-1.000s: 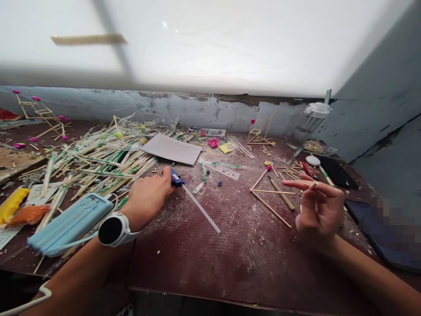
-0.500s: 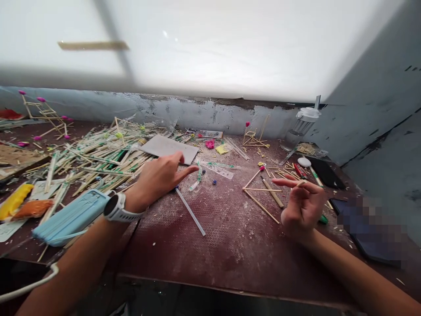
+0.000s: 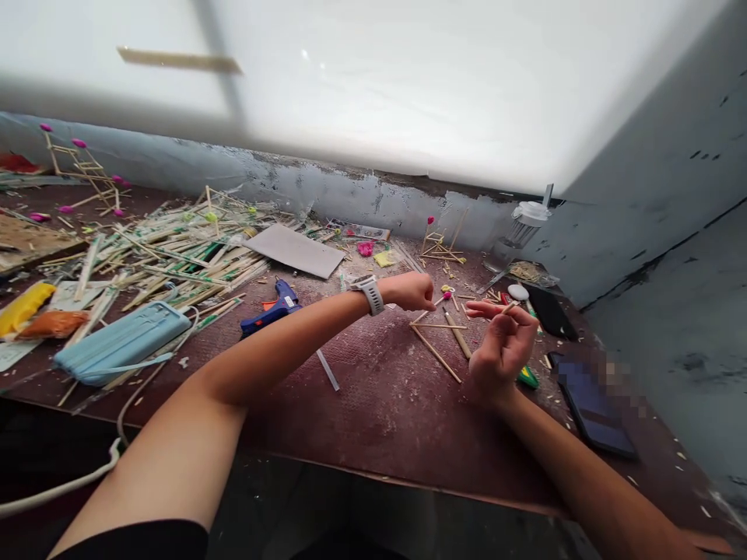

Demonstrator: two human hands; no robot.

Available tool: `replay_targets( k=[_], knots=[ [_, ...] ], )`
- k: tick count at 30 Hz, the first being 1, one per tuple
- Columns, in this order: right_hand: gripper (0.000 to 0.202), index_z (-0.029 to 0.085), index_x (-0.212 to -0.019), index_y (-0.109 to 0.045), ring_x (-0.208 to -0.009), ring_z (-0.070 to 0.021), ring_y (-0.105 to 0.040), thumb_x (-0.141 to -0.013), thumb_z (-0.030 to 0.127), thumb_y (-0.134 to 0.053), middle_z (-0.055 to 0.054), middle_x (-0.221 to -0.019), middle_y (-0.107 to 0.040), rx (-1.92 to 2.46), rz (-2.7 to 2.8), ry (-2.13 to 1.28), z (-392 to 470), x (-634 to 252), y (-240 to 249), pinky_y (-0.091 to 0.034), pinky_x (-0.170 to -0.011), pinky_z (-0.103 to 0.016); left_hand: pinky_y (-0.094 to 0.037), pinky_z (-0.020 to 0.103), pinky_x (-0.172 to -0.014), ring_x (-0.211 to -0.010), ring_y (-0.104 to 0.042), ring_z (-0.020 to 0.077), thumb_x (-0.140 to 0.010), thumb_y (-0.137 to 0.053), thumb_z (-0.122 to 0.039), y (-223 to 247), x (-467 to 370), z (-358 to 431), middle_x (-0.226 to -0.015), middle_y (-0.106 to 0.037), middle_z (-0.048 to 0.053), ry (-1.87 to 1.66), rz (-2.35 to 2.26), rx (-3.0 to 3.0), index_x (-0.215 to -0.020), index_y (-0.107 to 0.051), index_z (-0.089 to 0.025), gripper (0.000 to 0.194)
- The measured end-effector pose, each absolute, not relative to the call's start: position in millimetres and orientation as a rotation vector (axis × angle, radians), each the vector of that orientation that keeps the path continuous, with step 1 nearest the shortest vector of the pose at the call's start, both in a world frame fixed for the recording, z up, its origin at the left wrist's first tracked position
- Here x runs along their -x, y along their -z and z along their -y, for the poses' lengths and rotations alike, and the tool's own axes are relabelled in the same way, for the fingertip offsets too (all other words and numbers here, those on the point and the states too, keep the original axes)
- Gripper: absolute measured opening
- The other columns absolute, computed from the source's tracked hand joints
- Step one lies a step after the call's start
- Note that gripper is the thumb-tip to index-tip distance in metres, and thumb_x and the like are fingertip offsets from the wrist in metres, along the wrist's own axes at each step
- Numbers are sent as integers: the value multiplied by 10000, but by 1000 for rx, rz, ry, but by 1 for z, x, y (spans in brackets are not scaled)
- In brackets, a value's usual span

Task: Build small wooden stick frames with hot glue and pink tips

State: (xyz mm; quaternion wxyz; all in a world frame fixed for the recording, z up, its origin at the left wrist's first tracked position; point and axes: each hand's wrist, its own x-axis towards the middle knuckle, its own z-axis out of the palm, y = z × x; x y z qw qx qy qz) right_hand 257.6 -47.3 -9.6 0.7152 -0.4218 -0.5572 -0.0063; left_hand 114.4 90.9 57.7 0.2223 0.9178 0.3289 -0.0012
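Observation:
My left hand (image 3: 412, 292), with a white watch on its wrist, reaches across the middle of the table with its fingers curled. What it holds, if anything, is hidden. Just below and right of it lies a joined frame of thin sticks (image 3: 437, 354) with a pink ball (image 3: 447, 295) at one end. My right hand (image 3: 505, 338) is raised at the right, pinching a short wooden stick (image 3: 509, 306) between thumb and fingers. A brown wooden-handled tool (image 3: 459, 336) lies between the stick frame and my right hand. The blue glue gun (image 3: 274, 305) rests left of my left forearm.
A heap of sticks (image 3: 175, 253) and a light blue case (image 3: 122, 342) lie at the left. A grey board (image 3: 296, 250) is behind the glue gun. Phones (image 3: 595, 412) and a lidded clear container (image 3: 519, 229) stand or lie at the right. Small stick models are at the back.
My left hand has moved right across the table and curled its fingers, and the glue gun has come into view. My right hand still pinches the stick. The view has shifted slightly.

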Motion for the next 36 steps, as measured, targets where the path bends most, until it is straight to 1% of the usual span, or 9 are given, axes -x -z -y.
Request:
replay_targets(
  k=[4,7,9,13,18,22,29,33,36],
  knots=[
    [88,258,-1098,-492,-835,-219,-733,-1093,345,-475,-35,-944,-773,962,1238,30,47,-259,9,-506,-1012,-559,-462,311,-657,-633,-617,201,-752,-727,-235,-43,-143,-94,-623,-684,88,142,-914,-2543,-657,-743,-111,157],
    [104,258,-1115,-491,-870,-222,-737,-1103,354,-451,-31,-914,-773,974,1270,64,45,-262,12,-492,-1042,-556,-469,317,-656,-655,-630,226,-683,-706,-180,-37,-148,-96,-628,-686,103,166,-955,-2529,-663,-739,-109,81],
    [114,258,-1125,-492,-835,-214,-733,-1104,363,-452,-25,-894,-765,978,1273,65,44,-264,14,-513,-1010,-530,-470,323,-661,-666,-634,234,-676,-681,-169,-35,-146,-98,-635,-688,110,150,-972,-2509,-661,-733,-107,82],
    [126,254,-1141,-499,-751,-192,-715,-1103,368,-461,-14,-877,-744,980,1276,3,42,-269,16,-562,-842,-432,-441,312,-617,-601,-604,199,-735,-656,-182,-36,-131,-102,-604,-666,90,68,-961,-2437,-606,-680,-121,144],
    [105,260,-1133,-491,-642,-160,-665,-1101,356,-464,11,-828,-724,1010,1338,-11,41,-272,20,-556,-717,-366,-418,262,-586,-573,-605,143,-886,-606,-262,-40,-97,-105,-659,-695,65,-137,-960,-2340,-717,-662,-136,218],
    [97,254,-1141,-532,-646,-166,-660,-1087,320,-486,3,-826,-722,1082,1431,-4,42,-273,21,-549,-666,-346,-412,245,-610,-637,-620,128,-934,-572,-294,-41,-68,-97,-737,-714,51,-289,-960,-2357,-827,-638,-147,194],
    [89,253,-979,-667,-791,-232,-714,-1025,277,-595,-10,-781,-766,1172,1692,106,37,-269,19,-560,-830,-423,-415,268,-660,-694,-591,143,-885,-609,-246,-30,-30,-74,-782,-677,8,-392,-918,-2446,-893,-565,-190,71],
    [114,259,-947,-686,-797,-237,-722,-1017,270,-596,-6,-775,-778,1171,1736,91,38,-263,20,-565,-839,-429,-448,274,-699,-773,-631,160,-923,-595,-253,-27,-22,-65,-855,-685,20,-434,-861,-2448,-965,-548,-201,82],
    [90,262,-948,-702,-792,-236,-733,-993,256,-625,-1,-789,-790,1141,1772,113,41,-259,20,-572,-863,-439,-451,276,-688,-768,-628,162,-928,-595,-227,-27,-20,-62,-853,-677,26,-445,-827,-2460,-951,-551,-196,59]
  ],
)
